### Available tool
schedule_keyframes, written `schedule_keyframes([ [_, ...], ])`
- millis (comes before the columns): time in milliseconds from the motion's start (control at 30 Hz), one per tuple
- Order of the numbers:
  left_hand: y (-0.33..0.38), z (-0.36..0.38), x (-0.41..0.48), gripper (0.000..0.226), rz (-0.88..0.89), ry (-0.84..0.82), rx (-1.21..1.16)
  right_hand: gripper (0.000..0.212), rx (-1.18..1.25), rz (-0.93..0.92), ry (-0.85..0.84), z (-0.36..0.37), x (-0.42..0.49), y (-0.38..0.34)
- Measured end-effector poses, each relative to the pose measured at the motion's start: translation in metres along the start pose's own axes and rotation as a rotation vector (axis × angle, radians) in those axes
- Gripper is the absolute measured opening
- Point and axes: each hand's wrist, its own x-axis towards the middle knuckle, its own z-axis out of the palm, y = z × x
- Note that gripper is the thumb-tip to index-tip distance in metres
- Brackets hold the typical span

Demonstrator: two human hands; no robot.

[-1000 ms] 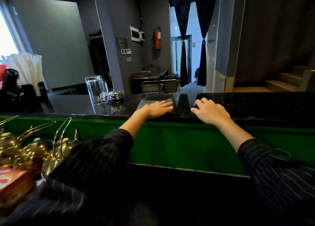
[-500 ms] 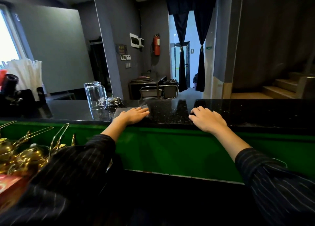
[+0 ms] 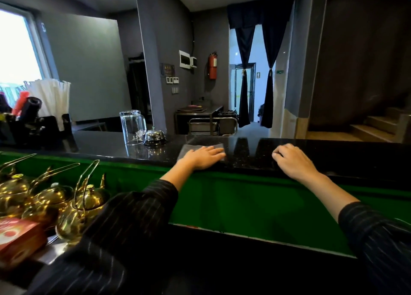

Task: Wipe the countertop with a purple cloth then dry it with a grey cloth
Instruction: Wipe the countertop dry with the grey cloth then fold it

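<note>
We see the left hand [image 3: 203,158] pressing flat, fingers straight, on the grey cloth [image 3: 189,151] at the near edge of the black countertop [image 3: 100,143]. The right hand [image 3: 293,161] rests apart on the bare top, fingers loosely bent, holding nothing.

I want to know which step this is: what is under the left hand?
A grey cloth lies flat on the black countertop under the left hand, whose straight fingers press on it. Its left and far edges show; the part beneath the palm is covered.
</note>
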Motion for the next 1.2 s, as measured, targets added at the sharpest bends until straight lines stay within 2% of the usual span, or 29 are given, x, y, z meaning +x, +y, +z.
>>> schedule_keyframes([
  [67,-0.03,-0.005,0.013,0.088,-0.08,-0.026,0.024,0.036,-0.045,-0.029,-0.01,0.003,-0.002,-0.003],
  [133,-0.045,-0.006,0.03,0.077,-0.144,-0.033,0.016,0.038,-0.058,-0.062,-0.028,0.009,-0.002,-0.012],
  [167,-0.049,-0.007,0.039,0.079,-0.155,-0.033,0.018,0.038,-0.065,-0.067,-0.04,0.01,-0.002,-0.016],
  [200,-0.051,-0.008,0.046,0.081,-0.157,-0.04,0.02,0.038,-0.073,-0.063,-0.056,0.011,-0.001,-0.017],
  [333,-0.054,-0.015,0.083,0.061,-0.168,-0.097,0.007,0.038,-0.13,-0.038,-0.116,0.012,0.003,-0.015],
  [567,-0.057,-0.023,0.142,0.058,-0.156,-0.159,0.036,0.041,-0.182,-0.051,-0.127,0.019,0.01,-0.012],
  [733,-0.06,-0.022,0.172,0.058,-0.172,-0.131,0.028,0.041,-0.212,-0.071,-0.108,0.023,0.014,-0.011],
  [833,-0.027,-0.015,0.176,0.058,-0.106,-0.134,0.052,0.041,-0.231,-0.058,-0.11,0.022,0.015,-0.011],
  [933,0.05,-0.015,0.141,0.053,0.064,-0.107,0.093,0.041,-0.232,-0.052,-0.133,0.019,0.012,-0.014],
  [1033,0.102,-0.009,0.113,0.057,0.228,-0.157,0.185,0.034,-0.195,-0.048,-0.126,0.015,0.007,-0.014],
  [1133,0.095,-0.001,0.09,0.068,0.195,-0.152,0.09,0.015,-0.088,-0.05,-0.048,0.01,0.002,-0.011],
  [1200,0.068,-0.002,0.07,0.071,0.167,-0.128,0.006,0.011,-0.009,-0.048,-0.01,0.005,-0.003,-0.006],
])
